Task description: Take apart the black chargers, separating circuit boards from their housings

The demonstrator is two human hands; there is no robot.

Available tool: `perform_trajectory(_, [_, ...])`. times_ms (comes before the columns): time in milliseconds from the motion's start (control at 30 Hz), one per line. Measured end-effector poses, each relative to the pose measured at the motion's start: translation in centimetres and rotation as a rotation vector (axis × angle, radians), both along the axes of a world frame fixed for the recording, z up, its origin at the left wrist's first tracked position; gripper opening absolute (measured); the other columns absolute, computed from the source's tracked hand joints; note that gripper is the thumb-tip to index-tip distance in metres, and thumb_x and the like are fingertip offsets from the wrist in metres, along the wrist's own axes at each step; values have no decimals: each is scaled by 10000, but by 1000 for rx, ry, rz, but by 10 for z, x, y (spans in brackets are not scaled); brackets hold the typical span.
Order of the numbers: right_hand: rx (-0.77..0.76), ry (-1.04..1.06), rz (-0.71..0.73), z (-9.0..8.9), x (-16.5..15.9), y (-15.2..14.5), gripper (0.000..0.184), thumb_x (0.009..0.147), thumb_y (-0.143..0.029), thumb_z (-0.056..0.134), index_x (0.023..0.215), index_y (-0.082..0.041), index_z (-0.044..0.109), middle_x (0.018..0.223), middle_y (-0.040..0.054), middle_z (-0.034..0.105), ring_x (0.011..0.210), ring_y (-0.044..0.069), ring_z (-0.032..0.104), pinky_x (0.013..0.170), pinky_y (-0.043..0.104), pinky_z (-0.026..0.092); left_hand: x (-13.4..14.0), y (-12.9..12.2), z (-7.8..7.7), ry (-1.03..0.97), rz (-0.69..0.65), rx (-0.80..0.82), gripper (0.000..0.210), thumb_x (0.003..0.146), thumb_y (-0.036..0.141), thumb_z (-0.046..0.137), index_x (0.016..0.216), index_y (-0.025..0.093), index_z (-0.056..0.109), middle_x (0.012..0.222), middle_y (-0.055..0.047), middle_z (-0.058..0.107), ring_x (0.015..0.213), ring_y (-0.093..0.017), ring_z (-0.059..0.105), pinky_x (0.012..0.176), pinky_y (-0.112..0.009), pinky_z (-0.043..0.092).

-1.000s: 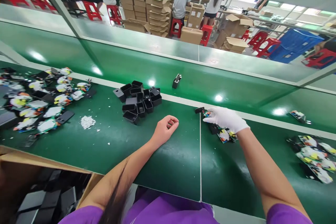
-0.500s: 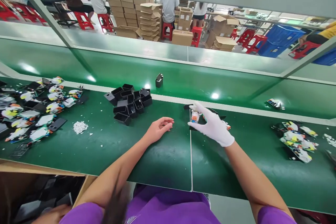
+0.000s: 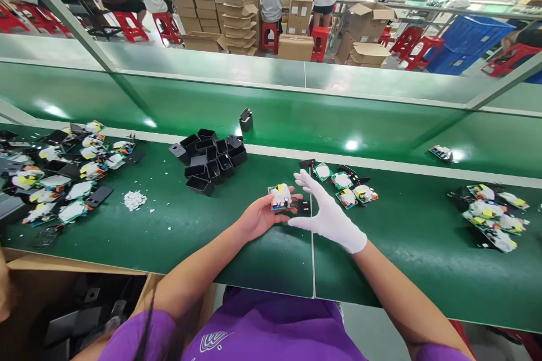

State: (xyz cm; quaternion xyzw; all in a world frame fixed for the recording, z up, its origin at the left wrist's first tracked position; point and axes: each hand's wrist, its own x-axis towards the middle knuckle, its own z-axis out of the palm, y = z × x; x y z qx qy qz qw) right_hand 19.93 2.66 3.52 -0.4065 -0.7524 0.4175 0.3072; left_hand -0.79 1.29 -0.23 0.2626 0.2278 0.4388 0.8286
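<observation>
My bare left hand [image 3: 259,215] holds a small charger circuit board [image 3: 280,196] with white and yellow parts. A black plug end piece [image 3: 304,207] hangs at the board's right side. My right hand [image 3: 324,211], in a white glove, is open beside it, thumb and fingers spread around the plug piece; whether it touches is unclear. Just beyond the right hand lie several similar boards [image 3: 342,180] with black end pieces. Open black charger housings [image 3: 207,161] are grouped to the left of my hands.
Many more boards [image 3: 78,192] pile up at the left, beside small white bits [image 3: 134,199]. Another cluster of boards [image 3: 493,217] lies at the right. One black charger [image 3: 246,119] stands by the green back panel. A cardboard box [image 3: 80,304] with black housings sits lower left.
My left hand has taken hold of a circuit board with its plug piece. The right hand has moved slightly left and toward me, away from the other boards.
</observation>
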Motion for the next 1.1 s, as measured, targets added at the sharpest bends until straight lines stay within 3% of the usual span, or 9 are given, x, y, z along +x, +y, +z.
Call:
perform_trajectory(133, [-305,251,-117,-35,-5,-5,958,756,-469,824,1566,-324,336,1519,105,541,1336,281,582,1161,506,444,0,1,0,-107,42,-67,495,845,258,646,1327,145,638,1283,-127,719,1112,-283,703,1000,-409,504])
perform_trajectory(267, [-474,447,-120,-55,-17,-5,936,686,-547,855,1492,-291,455,1415,120,633,1271,299,639,1112,500,495,7,0,-5,-57,75,-98,414,868,429,694,1145,123,728,1174,-128,762,1049,-280,722,1044,-417,480])
perform_trajectory(433, [-466,391,-26,-46,-21,-21,880,685,-455,887,1463,-295,509,1445,107,617,1281,296,636,1120,465,495,19,-6,-13,62,-41,-96,695,804,744,639,1024,96,760,1070,-160,783,1110,-321,693,1094,-450,438])
perform_trajectory(567, [-415,370,-74,-42,-18,-30,739,768,-496,820,1418,-266,554,1348,118,683,1176,285,702,1047,444,561,20,-7,-18,122,-119,-113,673,798,737,653,1023,112,759,1067,-151,784,1084,-296,701,1072,-429,443])
perform_trajectory(667, [-317,303,-34,-42,-14,-28,711,745,-464,848,1376,-256,593,1308,116,705,1167,292,706,1043,436,566,18,-7,-17,162,-151,-125,662,835,727,614,1049,114,741,1029,-147,784,1027,-269,711,1019,-408,467])
perform_trajectory(800, [-180,228,-1,-37,-11,-24,648,722,-399,876,1311,-258,644,1292,101,715,1147,290,715,1032,416,575,19,-7,-10,326,-201,80,891,829,886,355,1001,101,739,909,-170,781,943,-283,730,911,-408,524])
perform_trajectory(900, [-125,199,-50,-34,-7,-22,610,708,-416,878,1261,-249,680,1253,98,736,1118,306,724,1030,443,575,11,-3,-2,725,-15,363,950,851,890,160,883,145,748,833,-137,772,833,-262,724,836,-419,561])
perform_trajectory(1033, [-177,292,-188,-32,-1,-17,577,752,-478,830,1252,-234,678,1211,118,755,1103,317,729,1003,474,587,-25,12,11,1109,407,514,500,895,655,545,991,208,749,1134,-120,751,1179,-298,610,1119,-479,414])
perform_trajectory(1100, [-211,349,-261,-32,1,-14,549,778,-500,801,1246,-242,678,1216,120,753,1120,317,725,999,480,587,-47,21,16,1502,728,561,312,902,430,627,1088,205,736,1242,-139,712,1273,-335,551,1147,-534,371])
